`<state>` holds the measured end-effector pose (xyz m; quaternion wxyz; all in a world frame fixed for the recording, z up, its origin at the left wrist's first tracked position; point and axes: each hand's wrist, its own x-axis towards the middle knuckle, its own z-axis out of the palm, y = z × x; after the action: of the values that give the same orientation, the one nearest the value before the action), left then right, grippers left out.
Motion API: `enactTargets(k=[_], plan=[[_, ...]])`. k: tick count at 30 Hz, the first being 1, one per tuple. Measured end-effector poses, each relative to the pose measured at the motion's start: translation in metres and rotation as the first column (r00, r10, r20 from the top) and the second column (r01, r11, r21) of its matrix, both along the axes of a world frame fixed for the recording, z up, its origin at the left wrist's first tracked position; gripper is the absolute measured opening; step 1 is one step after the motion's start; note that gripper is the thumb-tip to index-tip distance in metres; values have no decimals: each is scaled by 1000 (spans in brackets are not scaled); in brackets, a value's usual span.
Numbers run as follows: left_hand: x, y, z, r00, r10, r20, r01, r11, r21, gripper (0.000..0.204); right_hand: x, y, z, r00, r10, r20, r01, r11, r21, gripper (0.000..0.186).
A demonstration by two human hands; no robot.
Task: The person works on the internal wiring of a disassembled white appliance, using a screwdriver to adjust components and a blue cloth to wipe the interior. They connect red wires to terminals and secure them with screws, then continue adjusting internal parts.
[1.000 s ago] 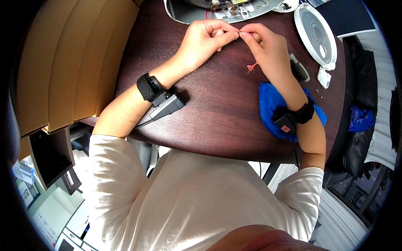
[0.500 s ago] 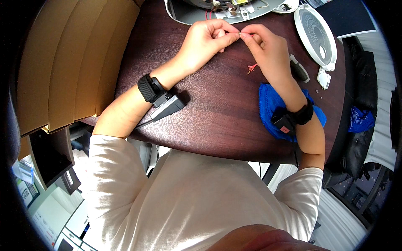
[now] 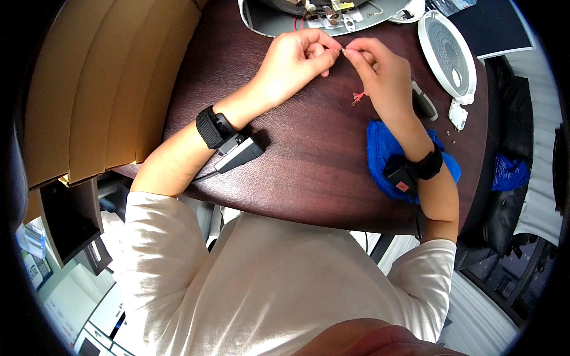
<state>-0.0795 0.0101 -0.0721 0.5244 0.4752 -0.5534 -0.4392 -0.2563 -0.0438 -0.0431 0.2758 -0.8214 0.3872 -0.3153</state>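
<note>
At the far side of the table, my left hand (image 3: pixel 297 62) and my right hand (image 3: pixel 385 71) meet fingertip to fingertip. Each one is closed in a pinch. Between them shows a tiny pale, metallic-looking bit (image 3: pixel 342 51), too small to name. A few thin red wires (image 3: pixel 358 97) with frayed ends stick out beside my right palm; whether they run up into the fingers is hidden. Just beyond the hands stands an opened grey-white appliance housing (image 3: pixel 332 25) with metal parts and red wires inside. Under my right wrist lies a blue cloth (image 3: pixel 380 160).
To the right lie a white oval cover (image 3: pixel 448 56) with a grey panel, a grey-and-black cylindrical tool (image 3: pixel 424 102), a small white part (image 3: pixel 458 114) and tiny loose bits (image 3: pixel 449 133). Cardboard (image 3: pixel 113 83) walls the left side of the dark brown table (image 3: pixel 297 160).
Both hands appear slightly lower and further right in the picture, as does the housing. The fingertips stay pinched together at the same small bit.
</note>
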Motion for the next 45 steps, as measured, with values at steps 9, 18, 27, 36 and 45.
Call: enactTargets(k=[9,18,27,36,45], plan=[[0,2,4,1000,-11,25,10,999,35,15,-1,3,5,1000,-3,-24,5,997,72,11],[1,3,9,999,-34,-13,35,997,64,16,-2,1,5,994,34,-108,-60,966,-250,11],[1,2,6,999,-47,21,46,999,14,12,-3,1,5,993,25,-113,-56,960,-275,10],[2,4,9,999,-34,29,34,999,12,11,-2,4,7,992,53,-119,-82,962,-260,10],[3,3,5,1000,12,23,-10,999,-46,8,-4,7,6,994,-2,-105,-19,980,-196,18]])
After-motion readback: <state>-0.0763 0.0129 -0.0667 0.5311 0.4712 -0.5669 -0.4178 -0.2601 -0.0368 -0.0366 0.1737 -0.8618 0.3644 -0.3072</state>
